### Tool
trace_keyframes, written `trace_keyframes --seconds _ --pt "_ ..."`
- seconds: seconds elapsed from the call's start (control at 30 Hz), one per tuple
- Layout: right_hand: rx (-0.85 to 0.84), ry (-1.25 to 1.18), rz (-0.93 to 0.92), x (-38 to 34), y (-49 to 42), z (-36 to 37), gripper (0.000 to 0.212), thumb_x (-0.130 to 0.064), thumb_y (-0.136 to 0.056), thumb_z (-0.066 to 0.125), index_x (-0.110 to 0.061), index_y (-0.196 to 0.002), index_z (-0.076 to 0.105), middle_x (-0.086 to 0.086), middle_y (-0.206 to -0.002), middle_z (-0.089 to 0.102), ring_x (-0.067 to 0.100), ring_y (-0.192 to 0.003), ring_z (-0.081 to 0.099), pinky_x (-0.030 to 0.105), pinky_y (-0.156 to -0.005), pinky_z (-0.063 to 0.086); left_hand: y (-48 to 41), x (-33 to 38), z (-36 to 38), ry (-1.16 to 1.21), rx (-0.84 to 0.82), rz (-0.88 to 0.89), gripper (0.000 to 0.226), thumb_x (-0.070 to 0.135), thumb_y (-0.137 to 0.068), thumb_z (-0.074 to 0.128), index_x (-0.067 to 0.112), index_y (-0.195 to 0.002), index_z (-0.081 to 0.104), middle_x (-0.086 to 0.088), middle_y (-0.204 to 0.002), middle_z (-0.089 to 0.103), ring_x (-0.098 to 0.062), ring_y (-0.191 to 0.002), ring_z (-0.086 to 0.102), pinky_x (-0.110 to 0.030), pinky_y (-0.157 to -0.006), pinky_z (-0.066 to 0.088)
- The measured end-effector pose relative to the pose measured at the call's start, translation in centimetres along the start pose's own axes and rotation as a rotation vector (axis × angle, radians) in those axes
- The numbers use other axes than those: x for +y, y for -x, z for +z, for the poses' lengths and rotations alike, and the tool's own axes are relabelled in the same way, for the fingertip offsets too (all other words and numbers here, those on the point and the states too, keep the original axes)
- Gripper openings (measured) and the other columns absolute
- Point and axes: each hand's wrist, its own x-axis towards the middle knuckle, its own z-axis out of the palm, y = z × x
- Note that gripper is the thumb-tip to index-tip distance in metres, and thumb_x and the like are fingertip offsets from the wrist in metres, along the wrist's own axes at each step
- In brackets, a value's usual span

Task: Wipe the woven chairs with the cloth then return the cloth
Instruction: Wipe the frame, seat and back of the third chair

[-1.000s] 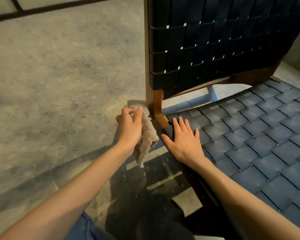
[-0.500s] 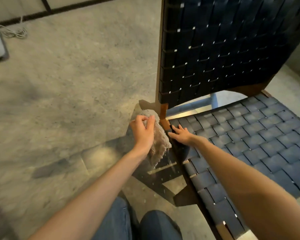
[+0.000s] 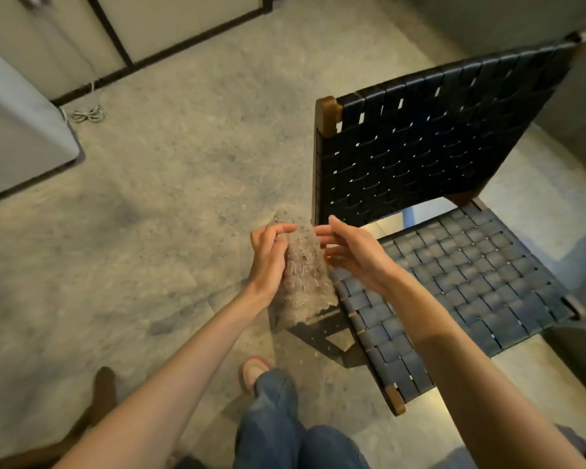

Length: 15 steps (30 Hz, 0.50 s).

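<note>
A shaggy beige cloth [image 3: 305,269] is held in the air in front of the person, beside the front left corner of the woven chair [image 3: 454,265] and clear of its seat. The cloth is gripped along its left edge by the left hand [image 3: 268,255], whose fingers are curled over the upper part of the fabric. The lower end of the cloth hangs free above the floor [image 3: 183,184]. The right hand [image 3: 349,252] is presented at the cloth's right edge with fingers loosely extended; contact by the fingertips is apparent, but no grasp is seen. The chair's dark woven backrest [image 3: 430,143] is seen standing upright behind the hands. A coiled white cable [image 3: 85,114] is noted on the floor at upper left, beside a grey cabinet [image 3: 17,137].
</note>
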Motion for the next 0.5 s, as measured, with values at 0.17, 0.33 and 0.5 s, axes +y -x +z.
trace_keyframes --seconds 0.17,0.33,0.5 --pt "0.027 0.077 -0.114 -5.9 2.8 0.3 0.033 -0.022 -0.087 0.067 -0.011 -0.117 0.059 0.009 -0.1 0.068 0.019 -0.089 0.067 0.03 -0.079 0.054 0.6 6.0 -2.1 -0.122 -0.149 0.151 0.037 -0.001 -0.092 0.048 0.023 -0.119 0.055 -0.002 -0.13 0.034 -0.002 -0.12 0.032 0.009 -0.086 0.024" --pt "0.201 0.072 -0.265 -9.5 3.9 -1.1 0.038 -0.005 -0.083 0.069 -0.01 -0.115 0.05 0.005 -0.099 0.066 0.01 -0.081 0.068 0.026 -0.067 0.058 -1.7 9.7 -2.3 -0.173 -0.158 0.274 0.057 0.004 -0.084 0.066 0.036 -0.126 0.046 -0.002 -0.136 0.039 -0.008 -0.124 0.039 -0.003 -0.089 0.04" --pt "0.235 0.093 -0.426 -12.5 3.3 -4.0 0.038 -0.006 -0.087 0.064 -0.024 -0.117 0.049 0.004 -0.114 0.059 0.016 -0.1 0.062 0.027 -0.08 0.054 -5.1 13.8 -1.8 -0.308 -0.279 0.296 0.052 0.019 -0.082 0.072 0.035 -0.126 0.049 -0.002 -0.133 0.038 -0.013 -0.123 0.041 -0.002 -0.085 0.041"
